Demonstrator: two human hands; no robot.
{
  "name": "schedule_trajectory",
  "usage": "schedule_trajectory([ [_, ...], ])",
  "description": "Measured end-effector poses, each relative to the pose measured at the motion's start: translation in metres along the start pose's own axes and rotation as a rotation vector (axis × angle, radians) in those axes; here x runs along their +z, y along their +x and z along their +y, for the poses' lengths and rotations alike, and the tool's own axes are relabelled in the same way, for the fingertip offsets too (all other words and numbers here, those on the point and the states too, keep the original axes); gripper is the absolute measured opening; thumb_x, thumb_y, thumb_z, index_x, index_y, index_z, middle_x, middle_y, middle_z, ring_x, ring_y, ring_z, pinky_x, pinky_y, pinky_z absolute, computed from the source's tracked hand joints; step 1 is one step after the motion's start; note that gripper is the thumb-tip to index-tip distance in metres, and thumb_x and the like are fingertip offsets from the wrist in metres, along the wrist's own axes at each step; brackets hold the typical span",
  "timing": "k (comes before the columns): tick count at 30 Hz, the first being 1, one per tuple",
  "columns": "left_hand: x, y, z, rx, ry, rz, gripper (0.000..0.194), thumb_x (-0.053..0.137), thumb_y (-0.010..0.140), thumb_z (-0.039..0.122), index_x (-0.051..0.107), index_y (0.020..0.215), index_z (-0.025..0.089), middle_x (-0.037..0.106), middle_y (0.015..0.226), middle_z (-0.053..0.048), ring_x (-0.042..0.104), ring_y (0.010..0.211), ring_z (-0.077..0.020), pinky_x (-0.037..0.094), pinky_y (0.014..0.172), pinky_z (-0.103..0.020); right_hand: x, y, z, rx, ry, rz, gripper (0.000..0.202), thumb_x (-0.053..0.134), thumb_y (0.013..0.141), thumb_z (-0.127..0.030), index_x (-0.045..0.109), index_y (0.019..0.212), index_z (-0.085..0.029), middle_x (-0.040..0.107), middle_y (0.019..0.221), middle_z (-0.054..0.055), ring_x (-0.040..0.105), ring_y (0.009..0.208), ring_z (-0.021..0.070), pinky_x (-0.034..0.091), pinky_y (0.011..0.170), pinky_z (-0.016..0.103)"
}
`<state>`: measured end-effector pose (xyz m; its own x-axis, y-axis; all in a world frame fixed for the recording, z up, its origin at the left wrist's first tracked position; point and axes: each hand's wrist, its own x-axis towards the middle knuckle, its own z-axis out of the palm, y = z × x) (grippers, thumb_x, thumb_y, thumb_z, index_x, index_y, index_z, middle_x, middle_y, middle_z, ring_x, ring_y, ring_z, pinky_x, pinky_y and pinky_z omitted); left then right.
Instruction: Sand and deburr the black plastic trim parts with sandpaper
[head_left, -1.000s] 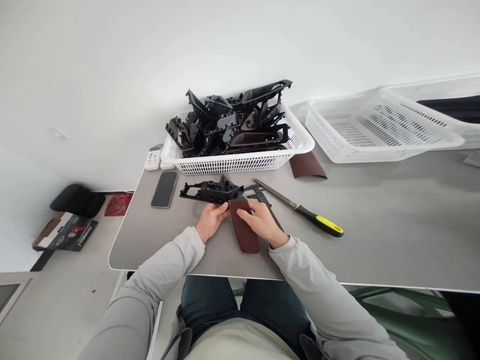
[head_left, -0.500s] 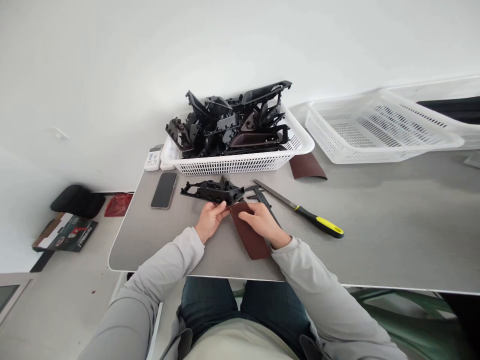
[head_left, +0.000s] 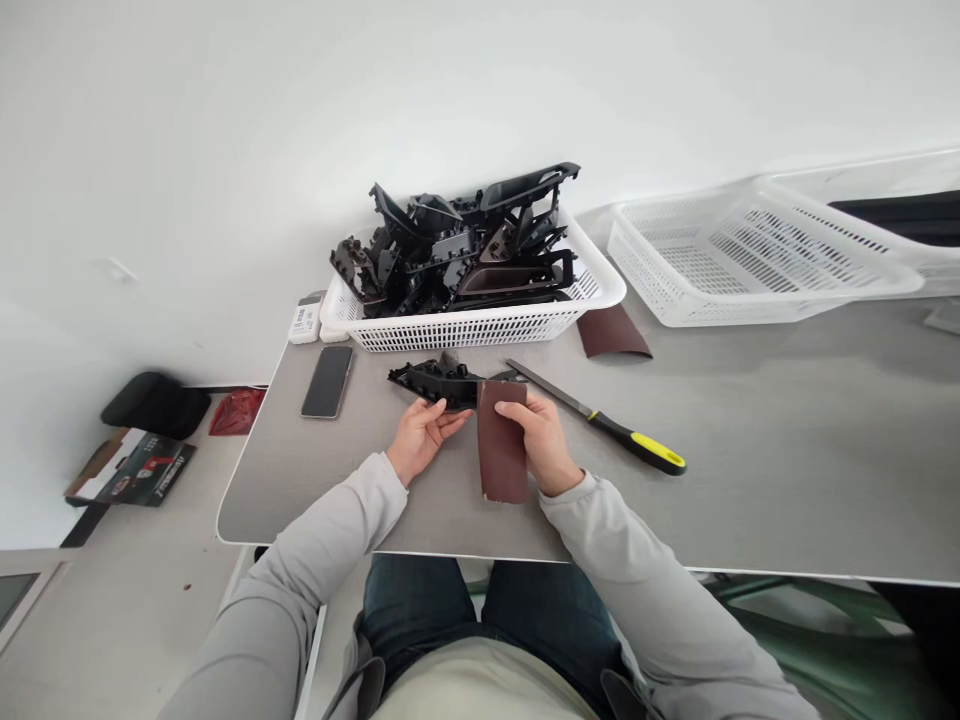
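1 black molded part (head_left: 431, 383) is over the worktop (head_left: 750, 450) in front of the white basket (head_left: 480, 330), our left grip (head_left: 424, 435) closed about its near edge, while our right grip (head_left: 544, 440) is clamped on a reddish-brown, abrasive-looking sheet (head_left: 501, 455) that hides the part's right end, so we cannot tell whether the 2 touch. Judging by this, we are partway through handling 1 piece, though how much of its surface is done we cannot see. Many more black parts (head_left: 457, 265) lie heaped in the basket, whether finished or waiting unclear, and the yellow-and-black-handled file (head_left: 600, 416) rests unheld to the right.
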<state>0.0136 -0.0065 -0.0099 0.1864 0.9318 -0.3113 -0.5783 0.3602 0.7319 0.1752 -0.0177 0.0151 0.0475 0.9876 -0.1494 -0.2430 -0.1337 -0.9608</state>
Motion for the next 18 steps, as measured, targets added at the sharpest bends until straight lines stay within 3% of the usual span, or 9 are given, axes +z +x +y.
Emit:
schedule_trajectory([
  [5, 0.0016, -0.0011, -0.0002, -0.009, -0.005, 0.0, 0.016, 0.072, 0.071, 0.022, 0.058, 0.079, 0.017, 0.072, 0.082, -0.003, 0.07, 0.078, -0.0181, 0.051, 0.086, -0.035, 0.001, -0.0009, 0.0003, -0.03, 0.07, 0.062, 0.021, 0.065, 0.057, -0.035, 0.065, 0.073, -0.02, 0.062, 0.063, -0.001, 0.052, 0.055, 0.014, 0.044, 0.055, 0.029],
  [11, 0.0012, -0.0008, -0.0024, 0.036, 0.01, -0.005, 0.027, 0.078, 0.064, 0.023, 0.06, 0.084, 0.017, 0.072, 0.086, -0.003, 0.069, 0.079, -0.0171, 0.05, 0.088, -0.035, 0.0018, -0.0024, 0.0029, -0.096, -0.08, -0.015, 0.019, 0.064, 0.06, -0.036, 0.066, 0.07, -0.019, 0.063, 0.063, 0.0, 0.053, 0.057, 0.0149, 0.044, 0.055, 0.029],
  [15, -0.0008, -0.0001, -0.0034, 0.056, 0.031, -0.012, 0.033, 0.08, 0.061, 0.02, 0.06, 0.088, 0.017, 0.071, 0.086, -0.002, 0.069, 0.086, -0.0186, 0.048, 0.093, -0.036, 0.0018, -0.0025, 0.0018, -0.086, -0.091, -0.023, 0.019, 0.063, 0.06, -0.035, 0.065, 0.068, -0.018, 0.062, 0.061, -0.001, 0.052, 0.056, 0.0143, 0.043, 0.054, 0.028],
  [18, -0.0008, -0.0003, -0.0037, 0.067, 0.036, -0.004, 0.037, 0.08, 0.059, 0.019, 0.059, 0.089, 0.018, 0.07, 0.083, 0.0, 0.068, 0.079, -0.016, 0.049, 0.088, -0.034, 0.0031, -0.0027, 0.0002, -0.057, -0.128, -0.056, 0.019, 0.062, 0.06, -0.035, 0.064, 0.067, -0.018, 0.061, 0.059, -0.001, 0.051, 0.054, 0.0137, 0.042, 0.052, 0.027],
])
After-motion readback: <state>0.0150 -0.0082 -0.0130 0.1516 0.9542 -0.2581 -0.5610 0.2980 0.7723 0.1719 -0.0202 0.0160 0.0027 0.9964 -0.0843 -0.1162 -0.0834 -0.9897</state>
